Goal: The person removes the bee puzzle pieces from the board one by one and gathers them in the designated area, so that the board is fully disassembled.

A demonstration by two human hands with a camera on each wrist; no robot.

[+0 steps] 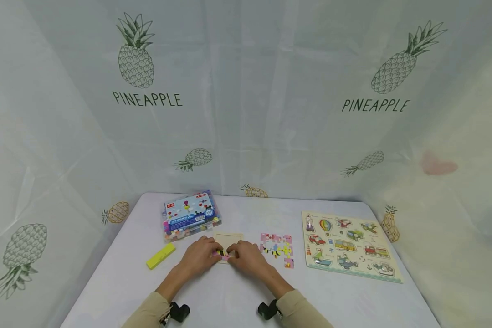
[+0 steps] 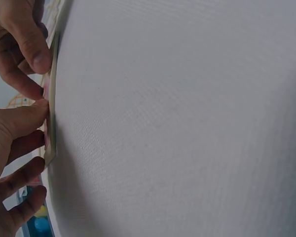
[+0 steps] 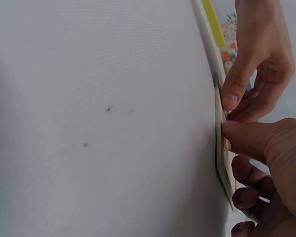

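My left hand (image 1: 199, 255) and right hand (image 1: 248, 258) meet over a small cream puzzle board (image 1: 229, 238) lying on the table. Pink, yellow and black puzzle pieces (image 1: 224, 257) show between the fingertips at its lower part. In the left wrist view, the left thumb and forefinger pinch at a piece on the board, its other fingers spread. The right wrist view has the right thumb and forefinger pinching at a piece's edge, close to the left thumb. Fingers hide most of these pieces. Right of the board lies a group of joined pink-and-yellow puzzle pieces (image 1: 275, 243).
A clear-sided box of colourful beads (image 1: 190, 214) stands at the back left, with a yellow block (image 1: 161, 256) in front of it. On the right lies a larger wooden vehicle puzzle board (image 1: 348, 246). A pineapple-print curtain (image 1: 246, 114) hangs behind the white table (image 1: 225, 300).
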